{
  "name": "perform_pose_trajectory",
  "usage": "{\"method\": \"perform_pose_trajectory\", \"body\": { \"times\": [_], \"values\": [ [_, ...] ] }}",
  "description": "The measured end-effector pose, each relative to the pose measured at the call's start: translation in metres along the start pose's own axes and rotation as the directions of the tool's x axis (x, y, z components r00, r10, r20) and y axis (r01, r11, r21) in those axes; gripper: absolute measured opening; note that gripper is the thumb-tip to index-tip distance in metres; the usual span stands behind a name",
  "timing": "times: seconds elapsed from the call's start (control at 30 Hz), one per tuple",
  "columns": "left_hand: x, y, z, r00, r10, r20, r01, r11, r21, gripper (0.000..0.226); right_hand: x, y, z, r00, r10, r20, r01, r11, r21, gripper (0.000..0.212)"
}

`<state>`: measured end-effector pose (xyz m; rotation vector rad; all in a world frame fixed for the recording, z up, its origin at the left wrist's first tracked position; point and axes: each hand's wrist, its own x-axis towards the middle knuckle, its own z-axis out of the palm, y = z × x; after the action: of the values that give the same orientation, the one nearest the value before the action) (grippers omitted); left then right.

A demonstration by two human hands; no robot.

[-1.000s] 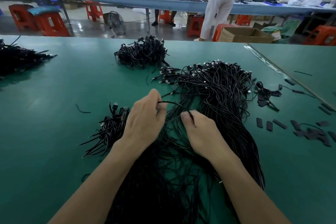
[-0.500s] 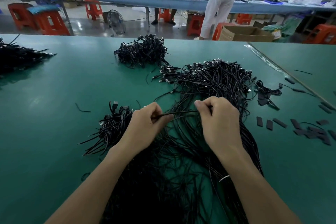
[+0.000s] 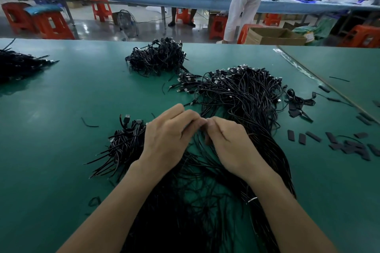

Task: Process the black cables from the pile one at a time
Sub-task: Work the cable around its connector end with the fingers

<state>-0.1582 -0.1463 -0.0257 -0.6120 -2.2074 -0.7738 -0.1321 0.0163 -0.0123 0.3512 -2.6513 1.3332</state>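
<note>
Since 0.5 s ago the hands have closed in. The stretch of cable then taut between them is out of sight. The right hand (image 3: 230, 146) has come toward 9 o'clock until its fingertips meet those of the left hand (image 3: 168, 139). Both hands are curled, thumbs pressed to forefingers, pinching one thin cable (image 3: 203, 132) where they meet (only a short dark bit shows between the thumbs; the rest is lost among the strands below).

Pile (image 3: 242, 96): sits at 1 o'clock from the hands and runs under both wrists toward 6. It is a loose fan of thin, glossy, round black leads, with metal-tipped plugs bunched along the far rim. The near end is cut off by the lower edge; it is dark there and the strands cannot be told apart. A white band (image 3: 252, 200) rings some strands beside the right forearm.

Bundle (image 3: 125, 139) at 9, right against the left hand: short, bristly, some plugs up.
Far heap (image 3: 158, 57) at 12: tangled.
Left heap (image 3: 18, 63) at 10: cut by the frame edge.
Strips (image 3: 349, 146) at 3: flat, matte black, scattered.
Table (image 3: 61, 109): smooth green mat, slight sheen.
</note>
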Motion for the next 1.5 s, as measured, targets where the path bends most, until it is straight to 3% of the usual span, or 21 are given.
{"method": "perform_pose_trajectory", "body": {
  "times": [0.13, 0.2, 0.27, 0.37, 0.47, 0.57, 0.7, 0.8, 0.9, 1.0, 1.13, 1.2, 1.27, 1.33, 1.43, 1.5],
  "values": [
    [0.002, -0.002, -0.001, 0.967, -0.220, 0.130, 0.245, 0.942, -0.229, 0.047, 0.002, -0.006, -0.001, 0.971, -0.045, -0.233, 0.081, 0.985, 0.150, 0.031],
    [0.001, -0.005, -0.003, 0.916, -0.316, 0.248, 0.395, 0.824, -0.407, 0.056, 0.005, -0.004, -0.005, 0.954, -0.023, -0.299, 0.094, 0.970, 0.224, 0.031],
    [0.001, -0.007, -0.007, 0.831, -0.342, 0.438, 0.536, 0.700, -0.471, 0.063, 0.005, -0.001, -0.009, 0.942, -0.024, -0.335, 0.109, 0.965, 0.238, 0.030],
    [0.001, -0.004, -0.013, 0.656, -0.246, 0.713, 0.681, 0.599, -0.420, 0.067, 0.007, 0.001, -0.012, 0.918, -0.001, -0.396, 0.130, 0.946, 0.297, 0.031],
    [0.005, 0.003, -0.023, 0.558, -0.118, 0.821, 0.738, 0.522, -0.427, 0.063, 0.012, 0.007, -0.016, 0.868, 0.142, -0.476, 0.084, 0.902, 0.423, 0.035],
    [0.009, 0.010, -0.034, 0.492, 0.060, 0.869, 0.798, 0.367, -0.477, 0.057, 0.014, 0.015, -0.017, 0.841, 0.252, -0.479, -0.032, 0.907, 0.420, 0.034],
    [0.011, 0.027, -0.037, 0.572, 0.128, 0.810, 0.803, 0.113, -0.585, 0.051, 0.010, 0.019, -0.001, 0.935, 0.225, -0.273, -0.135, 0.941, 0.311, 0.031],
    [0.014, 0.033, -0.031, 0.665, -0.003, 0.747, 0.743, -0.099, -0.662, 0.046, 0.003, 0.018, 0.020, 0.981, 0.192, 0.003, -0.186, 0.947, 0.261, 0.033],
    [0.019, 0.026, -0.024, 0.682, -0.230, 0.695, 0.659, -0.219, -0.719, 0.048, -0.007, 0.016, 0.031, 0.977, 0.112, 0.183, -0.158, 0.952, 0.263, 0.035],
    [0.014, 0.012, -0.015, 0.659, -0.442, 0.609, 0.638, -0.101, -0.763, 0.053, -0.011, 0.010, 0.028, 0.967, 0.065, 0.248, -0.107, 0.981, 0.163, 0.035],
    [0.004, 0.008, -0.004, 0.698, -0.485, 0.527, 0.638, 0.088, -0.765, 0.049, -0.010, -0.001, 0.017, 0.940, 0.018, 0.341, -0.034, 0.999, 0.042, 0.032],
    [0.002, 0.008, -0.002, 0.753, -0.473, 0.457, 0.624, 0.295, -0.723, 0.045, -0.010, -0.006, 0.010, 0.938, -0.010, 0.346, 0.009, 1.000, 0.002, 0.030],
    [0.002, 0.009, -0.004, 0.803, -0.413, 0.428, 0.595, 0.575, -0.562, 0.040, -0.008, -0.011, 0.001, 0.957, -0.060, 0.285, 0.057, 0.998, 0.018, 0.029],
    [-0.003, 0.011, -0.006, 0.778, -0.320, 0.541, 0.576, 0.708, -0.409, 0.039, -0.006, -0.014, -0.010, 0.977, -0.101, 0.187, 0.092, 0.994, 0.059, 0.028],
    [-0.009, 0.016, -0.010, 0.642, -0.279, 0.715, 0.724, 0.527, -0.445, 0.047, 0.001, -0.015, -0.022, 0.990, -0.125, 0.067, 0.114, 0.982, 0.150, 0.023],
    [-0.009, 0.016, -0.014, 0.610, -0.255, 0.750, 0.768, 0.424, -0.480, 0.052, 0.003, -0.014, -0.024, 0.991, -0.123, 0.056, 0.107, 0.969, 0.224, 0.024]
  ]
}}
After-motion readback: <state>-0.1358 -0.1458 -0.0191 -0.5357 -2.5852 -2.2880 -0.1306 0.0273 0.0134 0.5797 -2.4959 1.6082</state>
